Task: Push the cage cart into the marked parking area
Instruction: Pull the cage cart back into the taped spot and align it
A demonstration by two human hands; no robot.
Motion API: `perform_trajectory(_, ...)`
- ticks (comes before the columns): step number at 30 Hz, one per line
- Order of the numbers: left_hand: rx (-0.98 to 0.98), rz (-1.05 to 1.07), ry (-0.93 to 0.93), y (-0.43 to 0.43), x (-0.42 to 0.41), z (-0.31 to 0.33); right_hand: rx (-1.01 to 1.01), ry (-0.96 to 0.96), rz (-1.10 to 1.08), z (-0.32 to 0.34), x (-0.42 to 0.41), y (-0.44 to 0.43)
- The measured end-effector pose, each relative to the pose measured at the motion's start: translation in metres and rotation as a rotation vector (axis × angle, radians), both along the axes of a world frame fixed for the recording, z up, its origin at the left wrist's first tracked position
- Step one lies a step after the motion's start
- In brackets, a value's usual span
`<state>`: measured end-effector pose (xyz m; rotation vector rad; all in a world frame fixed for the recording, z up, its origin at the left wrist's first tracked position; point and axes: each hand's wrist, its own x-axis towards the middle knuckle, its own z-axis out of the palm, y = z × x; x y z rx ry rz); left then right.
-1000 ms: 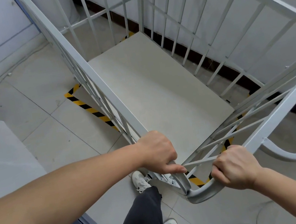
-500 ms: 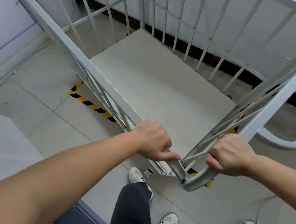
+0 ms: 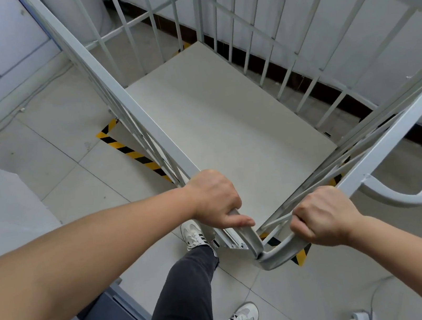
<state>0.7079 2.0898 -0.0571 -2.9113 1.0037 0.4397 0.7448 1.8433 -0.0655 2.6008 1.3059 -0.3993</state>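
Left hand: the left hand (image 3: 214,198) is clamping down over the near end of the cage cart's (image 3: 228,135) left top rail, index finger lying along the metal toward the corner; this grip is probably steering the left side rather than driving it.
Right hand: the right hand (image 3: 323,215) is wrapping in a closed fist around the curved handle bar (image 3: 280,252) at the near corner, knuckles up, which looks like the pushing grip.
Why both at one corner: the two hands are sitting close together on either side of the same corner, so I am judging that the person is swinging the near end sideways as much as shoving forward.
Stance: one dark-trousered leg (image 3: 186,288) is stepping forward, its shoe (image 3: 193,233) just beside the cart's near-left corner.
Cart position: the cart is standing on the tiled floor (image 3: 60,122), its grey deck (image 3: 221,130) empty, the right side running near the wall skirting (image 3: 272,64).
Marking: black-and-yellow floor tape (image 3: 131,153) is showing along the left side and under the near corner, so the cart is seemingly lying largely within the bay.
Long axis: it is running from the hands up and slightly left, toward the far barred end; it is lying roughly parallel to the left tape.
Loose item: a white charger and cable (image 3: 360,317) is lying on the floor behind the right arm, well apart from the cart.
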Motion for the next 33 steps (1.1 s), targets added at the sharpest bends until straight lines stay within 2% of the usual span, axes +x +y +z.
perform_trajectory(12,-0.036,-0.01,0.04,0.006,-0.0017,-0.0028,0.043,0.013,0.02,0.0003,-0.0004,0.0026)
perform_trajectory(21,-0.051,0.01,0.0,0.005,-0.0022,-0.0025,0.04,0.01,0.023,-0.0012,0.0023,0.0016)
perform_trajectory(33,0.0,-0.01,-0.007,0.0047,0.005,-0.0004,0.021,0.037,0.027,-0.005,0.0079,0.0017)
